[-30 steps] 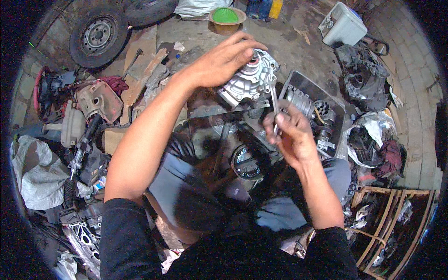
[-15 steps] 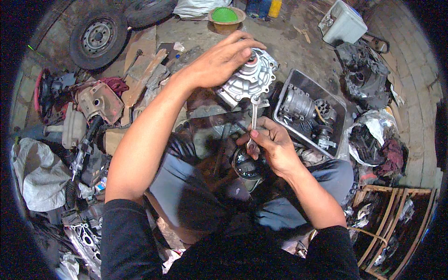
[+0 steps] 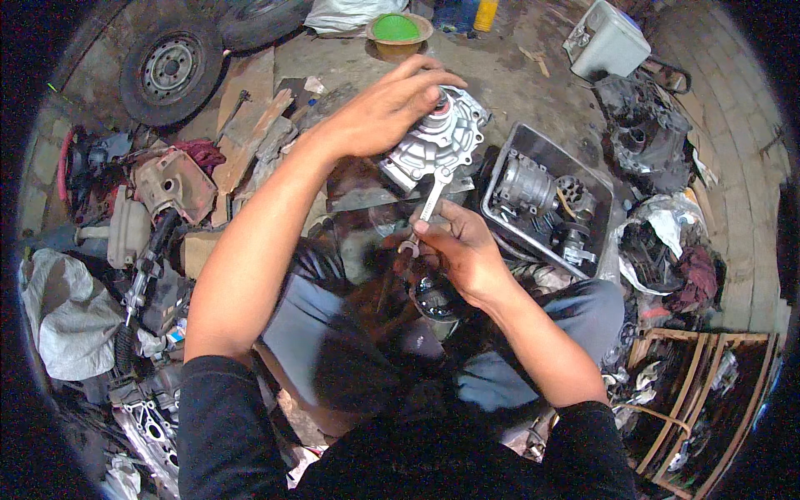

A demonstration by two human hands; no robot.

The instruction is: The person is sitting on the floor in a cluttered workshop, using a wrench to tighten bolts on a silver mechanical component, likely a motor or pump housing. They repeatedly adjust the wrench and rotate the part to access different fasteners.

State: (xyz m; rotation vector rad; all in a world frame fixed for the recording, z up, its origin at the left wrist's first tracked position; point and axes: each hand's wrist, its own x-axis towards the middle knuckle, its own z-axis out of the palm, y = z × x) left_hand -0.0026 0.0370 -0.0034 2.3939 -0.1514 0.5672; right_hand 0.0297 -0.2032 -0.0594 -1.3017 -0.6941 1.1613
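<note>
A silver cast-metal housing [image 3: 442, 137] with bolt lugs round its rim stands in front of me. Over its top left lies my left hand [image 3: 383, 112], gripping it with fingers curved across the far side and thumb near the central boss. Between the thumb and fingers of my right hand [image 3: 460, 250] is a combination wrench [image 3: 432, 203]. Its upper end sits at the housing's near edge, where any bolt head is too small to make out. The lower end pokes out below my fingers. Beneath that hand is a dark round container [image 3: 435, 298] with a shiny wet-looking inside.
A grey bin [image 3: 492, 204] of metal parts stands right of the housing. Greasy dark parts [image 3: 642, 125] and a wooden rack [image 3: 708, 400] lie farther right. At left are a wheel [image 3: 169, 71], boards [image 3: 254, 137] and assorted parts. A green-lined basin [image 3: 398, 32] is at the back.
My right hand has swung left with the wrench, so its handle now slants down to the left instead of near upright. My left hand stays on the housing. The whole view has shifted slightly.
</note>
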